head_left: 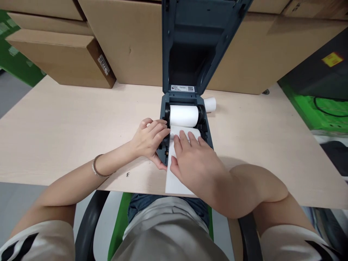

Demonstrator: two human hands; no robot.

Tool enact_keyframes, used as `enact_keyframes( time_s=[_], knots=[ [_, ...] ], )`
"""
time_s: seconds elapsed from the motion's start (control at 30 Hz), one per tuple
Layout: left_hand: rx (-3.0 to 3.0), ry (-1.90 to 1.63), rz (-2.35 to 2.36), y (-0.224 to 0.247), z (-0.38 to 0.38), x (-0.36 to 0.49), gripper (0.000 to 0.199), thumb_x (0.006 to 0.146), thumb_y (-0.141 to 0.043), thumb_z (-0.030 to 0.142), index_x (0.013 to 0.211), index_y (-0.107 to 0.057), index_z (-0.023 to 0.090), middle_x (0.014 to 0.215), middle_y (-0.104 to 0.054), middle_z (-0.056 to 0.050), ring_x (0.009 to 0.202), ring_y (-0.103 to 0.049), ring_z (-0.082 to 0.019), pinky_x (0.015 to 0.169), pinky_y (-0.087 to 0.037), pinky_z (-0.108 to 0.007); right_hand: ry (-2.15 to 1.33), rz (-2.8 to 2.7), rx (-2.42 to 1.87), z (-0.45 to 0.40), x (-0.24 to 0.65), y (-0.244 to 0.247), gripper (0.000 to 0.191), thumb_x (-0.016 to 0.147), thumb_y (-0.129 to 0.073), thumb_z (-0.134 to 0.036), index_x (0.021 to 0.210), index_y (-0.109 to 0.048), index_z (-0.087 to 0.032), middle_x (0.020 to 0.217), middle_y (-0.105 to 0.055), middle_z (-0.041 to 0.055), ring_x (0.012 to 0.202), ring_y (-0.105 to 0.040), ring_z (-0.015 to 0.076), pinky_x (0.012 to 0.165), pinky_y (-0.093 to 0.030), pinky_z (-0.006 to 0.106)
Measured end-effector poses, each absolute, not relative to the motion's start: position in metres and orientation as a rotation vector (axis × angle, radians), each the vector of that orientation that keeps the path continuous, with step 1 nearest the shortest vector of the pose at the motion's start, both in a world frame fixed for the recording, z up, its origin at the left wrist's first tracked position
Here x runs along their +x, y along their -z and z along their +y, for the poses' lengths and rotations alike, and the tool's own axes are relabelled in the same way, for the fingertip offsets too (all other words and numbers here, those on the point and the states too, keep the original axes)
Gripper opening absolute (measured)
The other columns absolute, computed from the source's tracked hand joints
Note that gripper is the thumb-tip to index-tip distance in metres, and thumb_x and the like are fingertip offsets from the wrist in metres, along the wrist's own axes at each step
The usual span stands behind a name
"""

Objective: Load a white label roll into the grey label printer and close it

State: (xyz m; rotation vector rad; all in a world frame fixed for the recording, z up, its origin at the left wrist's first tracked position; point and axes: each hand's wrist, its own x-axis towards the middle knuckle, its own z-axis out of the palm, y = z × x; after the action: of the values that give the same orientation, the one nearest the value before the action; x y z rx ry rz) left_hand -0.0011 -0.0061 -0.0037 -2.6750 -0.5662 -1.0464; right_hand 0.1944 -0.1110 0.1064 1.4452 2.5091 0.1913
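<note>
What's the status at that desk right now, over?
Left hand on the side of the open printer. Right hand flat on the paper strip. White roll seated inside; nothing seen blocking either hand.

"What is being cut off?"
"The lid (195,30), by the top edge; the paper (176,179) is being covered partly by the right hand (199,161)."
"And the outer roll (210,104)?"
"It is being partly hidden by the printer (208,132)."

Pale short sleeves (43,241) with black stripes, beaded-looking bracelet (97,167), trousers (141,204) seemingly dark blue.
</note>
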Motion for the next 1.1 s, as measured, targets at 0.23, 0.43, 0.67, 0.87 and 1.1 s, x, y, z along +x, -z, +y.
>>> enact_keyframes(
  time_s=[0.23,0.43,0.67,0.87,1.1],
  knots=[
    [-2.66,1.085,-0.532,0.002,-0.01,0.0,0.098,0.085,-0.033,0.098,0.14,-0.054,0.02,0.112,-0.08,-0.011,0.113,-0.077,-0.034,0.098,-0.041,-0.048,-0.12,2.712,1.257,-0.121,0.215,-0.111,0.054,0.093,-0.057,-0.022,0.142,-0.071,-0.003,0.145,-0.069,0.0248,0.129,-0.072,0.0368,0.095,-0.064,0.043],
    [-2.523,1.081,-0.214,-0.008,-0.019,0.007,0.07,0.103,-0.034,0.077,0.13,-0.067,0.021,0.128,-0.08,-0.01,0.13,-0.072,-0.028,0.114,-0.044,-0.046,-0.718,2.484,2.266,-0.051,0.268,-0.152,0.039,0.102,-0.046,-0.037,0.083,-0.073,-0.017,0.073,-0.071,0.01,0.073,-0.069,0.0263,0.068,-0.045,0.036],
    [-2.358,1.035,0.137,-0.025,-0.031,0.013,0.009,0.093,-0.077,0.025,0.101,-0.073,0.029,0.117,-0.084,0.004,0.122,-0.074,-0.014,0.123,-0.045,-0.035,0.76,2.998,2.618,0.086,0.309,-0.121,0.057,0.114,-0.006,-0.032,0.165,-0.027,-0.015,0.171,-0.044,0.0143,0.137,-0.054,0.0078,0.109,-0.043,0.026],
    [-2.436,0.959,0.127,-0.022,-0.033,0.007,0.019,0.094,-0.075,0.018,0.102,-0.069,0.033,0.12,-0.084,0.011,0.115,-0.078,-0.01,0.094,-0.062,-0.028,1.135,3.116,2.104,0.089,0.304,-0.103,0.072,0.111,-0.004,-0.052,0.171,-0.018,-0.016,0.178,-0.034,0.0046,0.15,-0.045,0.0153,0.108,-0.042,0.026],
    [-2.848,0.872,0.044,-0.016,-0.033,0.004,0.036,0.09,-0.074,0.013,0.111,-0.065,0.04,0.118,-0.084,0.016,0.104,-0.081,-0.008,0.089,-0.065,-0.026,1.063,3.145,2.009,0.1,0.306,-0.1,0.078,0.105,0.006,-0.056,0.172,-0.001,-0.018,0.171,-0.044,-0.0008,0.155,-0.034,0.0144,0.113,-0.039,0.027]
  ],
)
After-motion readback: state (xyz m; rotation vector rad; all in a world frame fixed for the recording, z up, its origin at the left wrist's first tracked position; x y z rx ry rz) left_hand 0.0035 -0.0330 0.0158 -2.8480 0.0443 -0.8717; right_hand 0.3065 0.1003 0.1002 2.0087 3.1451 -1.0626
